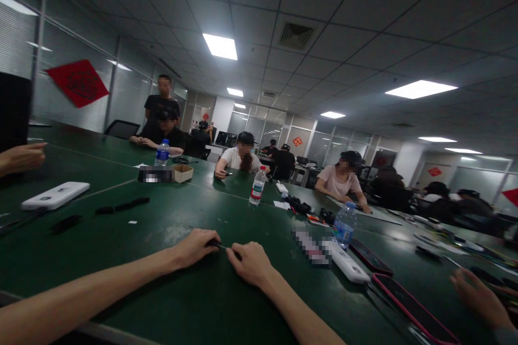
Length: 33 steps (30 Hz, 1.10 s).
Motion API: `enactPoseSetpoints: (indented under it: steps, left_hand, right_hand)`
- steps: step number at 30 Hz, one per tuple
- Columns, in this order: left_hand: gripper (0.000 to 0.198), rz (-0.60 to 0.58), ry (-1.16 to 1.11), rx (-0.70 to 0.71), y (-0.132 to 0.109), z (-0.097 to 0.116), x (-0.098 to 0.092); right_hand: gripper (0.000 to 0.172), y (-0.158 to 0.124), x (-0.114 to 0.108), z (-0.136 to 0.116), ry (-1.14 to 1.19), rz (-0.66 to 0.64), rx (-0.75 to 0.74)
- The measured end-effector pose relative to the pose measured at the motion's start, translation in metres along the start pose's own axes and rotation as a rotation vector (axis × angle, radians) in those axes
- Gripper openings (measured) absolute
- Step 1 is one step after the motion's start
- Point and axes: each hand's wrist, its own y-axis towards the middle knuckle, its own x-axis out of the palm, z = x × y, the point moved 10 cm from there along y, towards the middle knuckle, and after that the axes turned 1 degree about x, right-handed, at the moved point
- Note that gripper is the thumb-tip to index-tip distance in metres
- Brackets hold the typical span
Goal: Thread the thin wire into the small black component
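Left hand (195,248) and right hand (250,263), fingers (233,252) closed, pinch small black item w/ thin wire (220,246) above green tabletop (133,248), water bottle (344,225) nearby.

No writing can be read: the mark on the red diamond sign (77,83) on the glass wall (131,94) and the water bottle (258,185) label are too small or blurred.

Tiled ceiling (343,11), panel lights (421,89), glass partition walls (131,91)

Small blk part (213,243) | thin metal tip — points right | partly hidden
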Motion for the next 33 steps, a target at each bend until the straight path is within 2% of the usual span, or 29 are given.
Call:
enactPoseSetpoints:
  steps: [5,16,25,27,31,33]
  left_hand:
    - [0.020,0.034,-0.027,0.013,-0.001,-0.001,-0.007]
    - [0.020,0.065,-0.040,0.047,-0.003,0.007,-0.009]
    - [0.019,0.053,-0.067,0.014,-0.003,0.000,-0.005]
    - [0.019,0.048,-0.063,-0.009,-0.001,-0.003,-0.003]
    - [0.017,0.013,-0.029,-0.025,0.003,-0.006,0.002]
    - [0.017,0.001,-0.022,-0.021,0.003,-0.004,0.004]
  right_hand:
    - [0.049,-0.004,0.003,0.018,-0.001,-0.019,0.042]
    - [0.050,0.000,0.012,0.014,0.002,-0.038,0.043]
    - [0.047,-0.003,0.006,0.012,-0.024,-0.021,0.058]
    - [0.047,-0.004,0.003,0.006,-0.007,0.003,0.042]
    - [0.044,-0.004,-0.003,-0.021,0.049,0.077,-0.129]
    - [0.042,-0.002,-0.003,-0.025,0.038,0.092,-0.155]
